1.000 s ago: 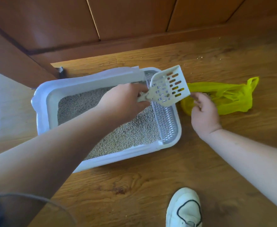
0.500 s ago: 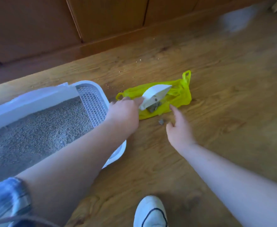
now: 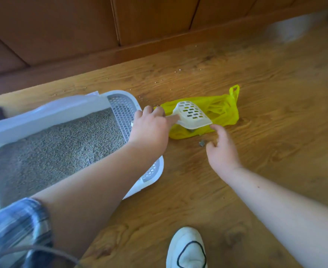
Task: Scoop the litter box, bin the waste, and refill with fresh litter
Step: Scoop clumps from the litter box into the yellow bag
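A white litter box [image 3: 149, 182] filled with grey litter [image 3: 58, 144] lies on the wooden floor at the left, with a grated step at its right end. My left hand [image 3: 151, 126] grips the handle of a cream slotted scoop [image 3: 193, 115], which is turned face down over a flat yellow plastic bag [image 3: 225, 111]. A grey clump shows under the scoop on the bag. Another small grey clump [image 3: 202, 143] lies on the floor just in front of the bag. My right hand [image 3: 222, 149] hovers beside that clump, forefinger and thumb extended, holding nothing.
Brown wooden panelling [image 3: 149, 22] runs along the far side. Loose litter grains [image 3: 178, 70] are scattered on the floor behind the bag. My white shoe [image 3: 186, 248] stands at the bottom centre. A blurred pale object [image 3: 291, 28] sits at the far right.
My left hand carried the scoop from above the litter box over to the yellow bag and turned it over. A clump dropped onto the floor. My right hand let go of the bag and moved toward the clump.
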A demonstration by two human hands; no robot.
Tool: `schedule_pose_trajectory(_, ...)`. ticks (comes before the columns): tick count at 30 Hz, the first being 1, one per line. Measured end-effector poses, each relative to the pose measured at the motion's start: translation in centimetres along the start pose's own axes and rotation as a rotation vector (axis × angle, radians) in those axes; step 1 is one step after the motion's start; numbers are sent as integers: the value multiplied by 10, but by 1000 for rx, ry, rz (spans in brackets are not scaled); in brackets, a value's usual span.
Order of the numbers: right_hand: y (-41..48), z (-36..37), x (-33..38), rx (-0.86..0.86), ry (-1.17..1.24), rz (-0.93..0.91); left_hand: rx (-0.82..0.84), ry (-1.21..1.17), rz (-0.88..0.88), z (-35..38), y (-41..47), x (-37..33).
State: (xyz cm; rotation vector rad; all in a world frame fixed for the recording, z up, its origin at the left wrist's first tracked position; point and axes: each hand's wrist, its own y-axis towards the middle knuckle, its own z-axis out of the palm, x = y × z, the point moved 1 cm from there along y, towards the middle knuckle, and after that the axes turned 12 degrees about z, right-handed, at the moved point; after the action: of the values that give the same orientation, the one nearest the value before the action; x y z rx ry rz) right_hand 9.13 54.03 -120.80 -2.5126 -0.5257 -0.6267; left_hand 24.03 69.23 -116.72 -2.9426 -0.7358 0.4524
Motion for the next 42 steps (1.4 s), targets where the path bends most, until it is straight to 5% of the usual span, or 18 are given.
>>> schedule_pose_trajectory(5, -19, 4, 29, -59, 199, -140, -29, -149, -12, -21, -21, 27)
schedule_pose_trajectory(10, -61, 24, 89, -18, 309, -357, -21, -678, -197, -43, -69, 64)
schedule_pose_trajectory(14, -98, 63, 139, 282, 295, -344, -85, -1109, -406, -45, -123, 92)
schedule_pose_trajectory(18, -137, 102, 174, 682, 296, -95, -195, -1324, -611, -33, -177, 114)
schedule_pose_trajectory(22, -166, 129, 201, 949, 428, 143, -268, -1309, -727, -32, -218, 125)
schedule_pose_trajectory(29, -193, 168, 219, 1115, 317, 278, -392, -1278, -739, -49, -265, 147)
schedule_pose_trajectory(32, -202, 178, 221, 1227, 383, 262, -290, -1192, -708, -53, -270, 147)
schedule_pose_trajectory(34, -202, 182, 223, 1185, 474, 254, -155, -991, -622, -54, -272, 152)
schedule_pose_trajectory(36, -194, 181, 223, 1070, 473, 244, -87, -520, -460, -60, -278, 165)
schedule_pose_trajectory(38, -183, 177, 218, 1017, 379, 226, -231, -51, -291, -68, -290, 183)
schedule_pose_trajectory(40, -172, 172, 208, 993, 243, 193, -310, 87, -328, -61, -305, 202)
schedule_pose_trajectory(42, -164, 169, 199, 953, 31, 76, -228, -83, -557, -45, -318, 216)
